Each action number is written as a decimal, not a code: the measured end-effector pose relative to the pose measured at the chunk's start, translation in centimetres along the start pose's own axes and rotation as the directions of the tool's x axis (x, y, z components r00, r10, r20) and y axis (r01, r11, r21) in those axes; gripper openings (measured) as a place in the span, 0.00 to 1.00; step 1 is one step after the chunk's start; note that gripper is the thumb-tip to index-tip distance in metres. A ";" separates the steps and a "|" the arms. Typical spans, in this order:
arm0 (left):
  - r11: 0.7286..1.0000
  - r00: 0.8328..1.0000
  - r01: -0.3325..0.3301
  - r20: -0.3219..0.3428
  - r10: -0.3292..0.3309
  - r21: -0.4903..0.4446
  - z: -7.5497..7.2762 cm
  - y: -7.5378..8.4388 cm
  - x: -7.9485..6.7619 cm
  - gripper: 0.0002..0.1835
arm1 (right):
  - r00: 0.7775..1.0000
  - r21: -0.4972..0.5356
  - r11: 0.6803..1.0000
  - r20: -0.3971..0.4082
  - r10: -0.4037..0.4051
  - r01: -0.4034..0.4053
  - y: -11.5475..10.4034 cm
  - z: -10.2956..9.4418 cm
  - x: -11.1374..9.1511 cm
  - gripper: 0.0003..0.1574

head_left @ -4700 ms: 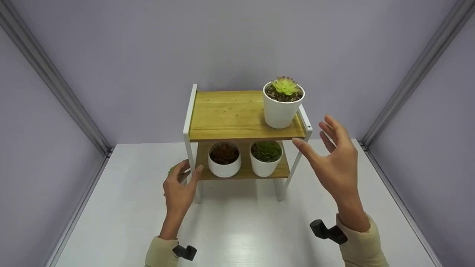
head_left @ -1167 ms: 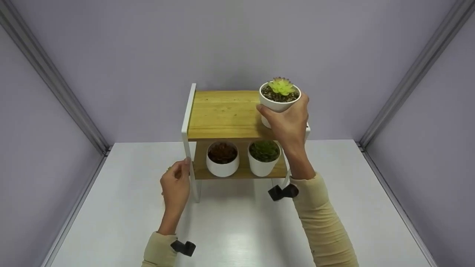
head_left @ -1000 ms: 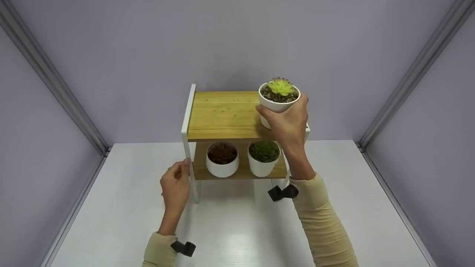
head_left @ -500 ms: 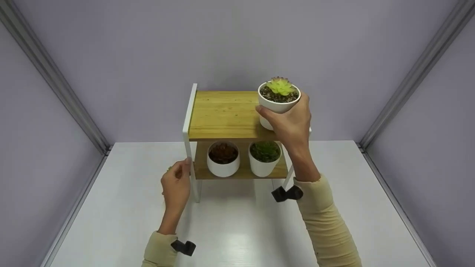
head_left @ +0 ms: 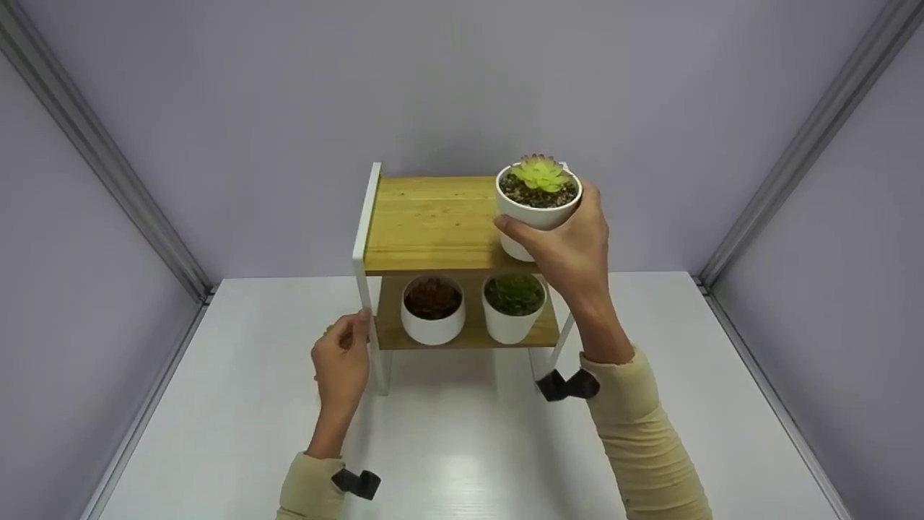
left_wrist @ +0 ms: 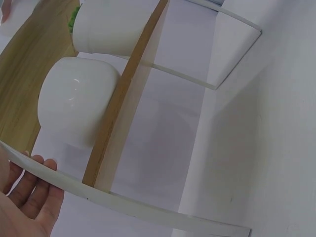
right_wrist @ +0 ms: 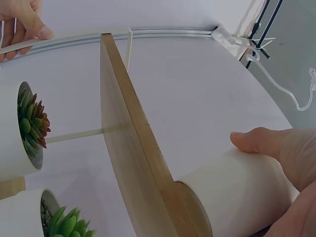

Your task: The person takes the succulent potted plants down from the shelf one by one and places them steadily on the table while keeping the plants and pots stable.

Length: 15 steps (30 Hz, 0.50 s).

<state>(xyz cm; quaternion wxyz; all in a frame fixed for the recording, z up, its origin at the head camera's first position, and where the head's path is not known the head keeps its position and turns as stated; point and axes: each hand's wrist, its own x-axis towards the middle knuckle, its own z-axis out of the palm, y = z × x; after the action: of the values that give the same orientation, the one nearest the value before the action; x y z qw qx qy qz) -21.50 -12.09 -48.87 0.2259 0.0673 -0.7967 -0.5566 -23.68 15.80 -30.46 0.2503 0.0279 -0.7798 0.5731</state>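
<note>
My right hand (head_left: 570,249) holds a white pot (head_left: 521,242) with a light-green succulent (head_left: 540,173), thumb on the left and fingers behind. The pot is over the right front of the top board (head_left: 433,224); I cannot tell whether its base touches the wood. My left hand (head_left: 341,361) grips the white left leg (left_wrist: 54,177) of the two-tier plant stand, with fingertips showing past the leg in the left wrist view. On the lower board (head_left: 473,339) stand a white pot with a reddish-brown succulent (head_left: 433,297) and one with a green succulent (head_left: 515,295).
The stand is on a white tabletop (head_left: 447,448), close to a pale back wall (head_left: 462,87). Side walls (head_left: 94,238) with metal corner rails rise left and right. A small yellowish patch behind my left hand is too hidden to identify.
My right hand, earlier open beside the stand, has taken hold of the light-green succulent's pot. Lately that pot has shifted slightly left and toward the front edge. My left hand has closed on the leg.
</note>
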 end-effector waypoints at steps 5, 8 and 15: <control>1.000 1.000 -0.005 -0.012 0.005 0.004 -0.1 0.0 -0.1 0.24 | 1.000 0.008 1.000 0.014 -0.002 0.002 -0.1 -0.4 -0.5 0.62; 1.000 1.000 0.004 -0.012 -0.004 0.008 -0.1 0.0 -0.1 0.24 | 1.000 0.007 1.000 0.021 0.000 0.000 -0.3 -0.7 -0.8 0.62; 1.000 1.000 -0.003 0.003 0.003 -0.013 -0.1 -0.1 -0.3 0.25 | 0.999 0.010 1.000 0.035 -0.007 0.007 -0.4 -1.6 -1.3 0.61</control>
<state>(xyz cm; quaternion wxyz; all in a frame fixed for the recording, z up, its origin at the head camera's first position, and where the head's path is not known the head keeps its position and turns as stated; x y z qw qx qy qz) -21.20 -12.14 -49.00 0.2260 0.0637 -0.7935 -0.5614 -21.81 16.82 -30.31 0.2384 0.0418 -0.7811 0.5755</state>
